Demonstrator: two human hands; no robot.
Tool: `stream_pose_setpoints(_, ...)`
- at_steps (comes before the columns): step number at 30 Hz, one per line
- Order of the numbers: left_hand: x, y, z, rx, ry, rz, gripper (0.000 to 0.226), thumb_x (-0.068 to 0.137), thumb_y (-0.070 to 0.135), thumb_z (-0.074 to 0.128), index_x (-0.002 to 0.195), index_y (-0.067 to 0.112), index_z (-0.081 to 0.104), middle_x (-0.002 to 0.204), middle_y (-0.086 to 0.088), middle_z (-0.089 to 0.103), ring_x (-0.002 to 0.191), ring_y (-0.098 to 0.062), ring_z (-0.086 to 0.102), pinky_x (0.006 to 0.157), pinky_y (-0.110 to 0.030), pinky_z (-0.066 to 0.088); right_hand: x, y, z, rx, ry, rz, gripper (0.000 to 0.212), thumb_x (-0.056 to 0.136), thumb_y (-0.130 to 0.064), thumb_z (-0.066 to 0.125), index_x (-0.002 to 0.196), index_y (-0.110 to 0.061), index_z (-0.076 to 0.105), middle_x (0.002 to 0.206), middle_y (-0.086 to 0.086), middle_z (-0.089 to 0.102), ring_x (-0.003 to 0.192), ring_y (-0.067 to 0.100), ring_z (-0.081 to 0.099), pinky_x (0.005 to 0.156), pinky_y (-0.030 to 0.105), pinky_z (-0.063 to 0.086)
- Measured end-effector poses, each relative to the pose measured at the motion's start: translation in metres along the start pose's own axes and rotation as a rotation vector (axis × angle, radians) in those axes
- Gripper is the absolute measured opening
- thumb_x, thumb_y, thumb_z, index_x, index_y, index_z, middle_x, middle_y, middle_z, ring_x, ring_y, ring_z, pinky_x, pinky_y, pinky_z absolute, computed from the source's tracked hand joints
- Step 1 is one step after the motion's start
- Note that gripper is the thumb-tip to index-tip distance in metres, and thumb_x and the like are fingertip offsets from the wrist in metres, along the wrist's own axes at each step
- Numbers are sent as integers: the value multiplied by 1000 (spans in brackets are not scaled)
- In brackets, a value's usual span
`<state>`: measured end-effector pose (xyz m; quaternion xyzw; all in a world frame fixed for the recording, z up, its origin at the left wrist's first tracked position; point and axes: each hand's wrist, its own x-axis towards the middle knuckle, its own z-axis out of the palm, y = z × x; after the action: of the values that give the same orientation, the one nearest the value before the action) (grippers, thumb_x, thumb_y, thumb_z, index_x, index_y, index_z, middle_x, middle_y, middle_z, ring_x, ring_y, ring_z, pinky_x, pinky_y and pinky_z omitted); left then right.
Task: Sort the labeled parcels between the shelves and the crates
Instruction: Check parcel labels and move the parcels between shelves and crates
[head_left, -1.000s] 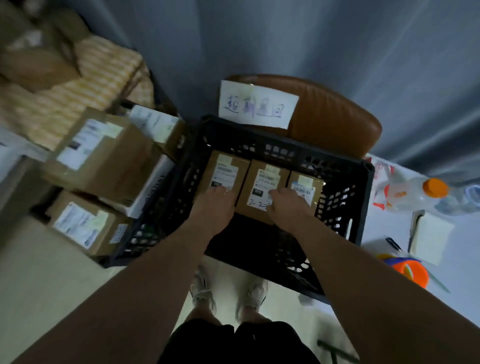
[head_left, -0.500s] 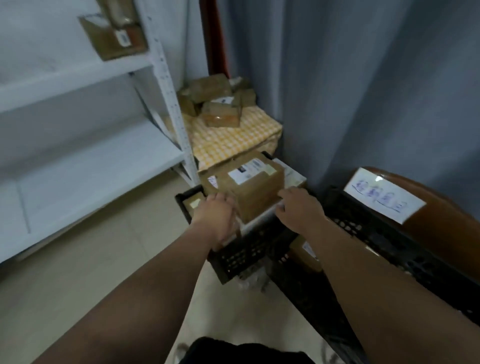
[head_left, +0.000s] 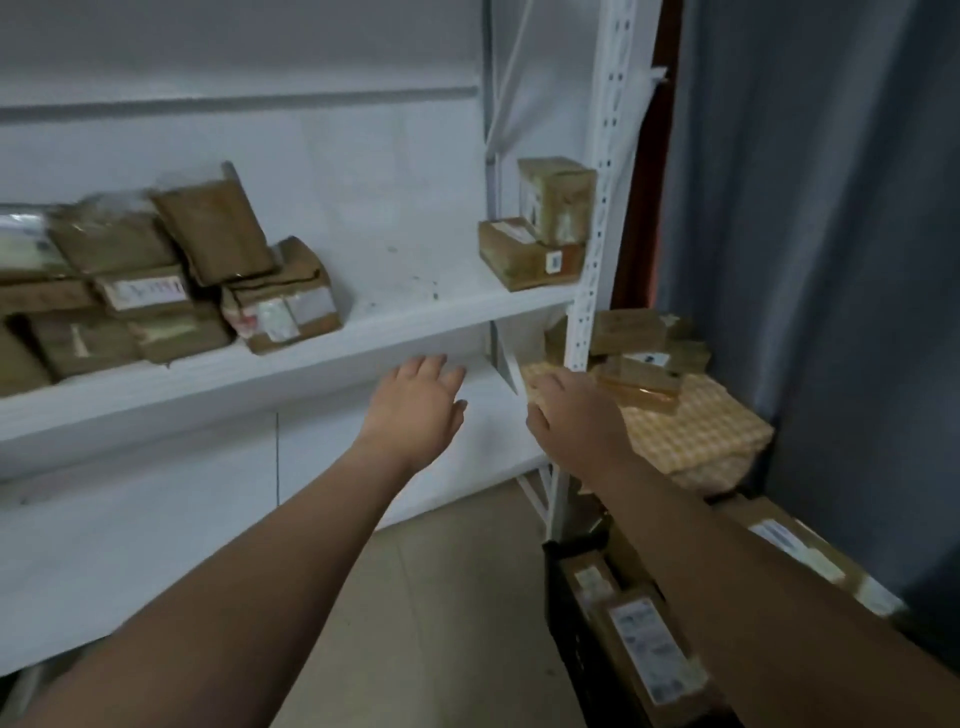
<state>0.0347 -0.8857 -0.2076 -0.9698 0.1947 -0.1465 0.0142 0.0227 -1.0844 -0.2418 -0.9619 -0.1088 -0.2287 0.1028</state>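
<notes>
I face a white metal shelf unit (head_left: 426, 317). My left hand (head_left: 415, 410) and my right hand (head_left: 576, 421) reach forward, empty, with loose fingers, just below the shelf's front edge. Several brown labeled parcels (head_left: 156, 275) lie piled on the shelf's left part. Two stacked cardboard boxes (head_left: 540, 228) stand at its right end beside the upright post. A black crate (head_left: 566, 582) at the lower right holds labeled cardboard parcels (head_left: 644, 649), partly hidden by my right forearm.
Right of the shelf post, several small parcels (head_left: 644, 353) lie on a yellow checked cloth (head_left: 696, 431). A grey curtain (head_left: 831, 260) hangs at the right. The lower shelf board (head_left: 156, 519) is white and bare. Beige floor (head_left: 441, 623) lies below.
My view swung from the crates up to the shelf. Both hands left the cardboard box they were gripping and now reach empty toward the shelf.
</notes>
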Motion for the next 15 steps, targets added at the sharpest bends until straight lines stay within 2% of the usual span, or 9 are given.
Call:
stream_pose_setpoints(5, 46, -40, -17, 41, 112, 14, 47, 98, 37, 41, 141, 18, 38, 149, -9, 35, 136, -28, 31, 107, -39, 27, 77, -6, -5, -67, 139, -72, 28, 91, -20, 46, 109, -7, 62, 109, 12, 61, 96, 28, 55, 80, 41, 46)
stream_pose_setpoints(9, 92, -52, -22, 51, 183, 51, 45, 97, 37, 43, 137, 17, 43, 147, -9, 39, 133, -29, 35, 106, -39, 30, 127, 8, -15, -28, 279, -120, 28, 84, -13, 61, 109, -3, 66, 112, 17, 64, 97, 36, 60, 80, 43, 50)
stream_pose_setpoints(15, 195, -41, -30, 10, 288, 122, 48, 96, 37, 43, 140, 19, 40, 148, -8, 38, 134, -27, 34, 106, -38, 30, 193, 72, -22, -13, 316, 27, 40, 90, -28, 54, 127, -13, 56, 135, 9, 52, 123, 27, 48, 102, 43, 39)
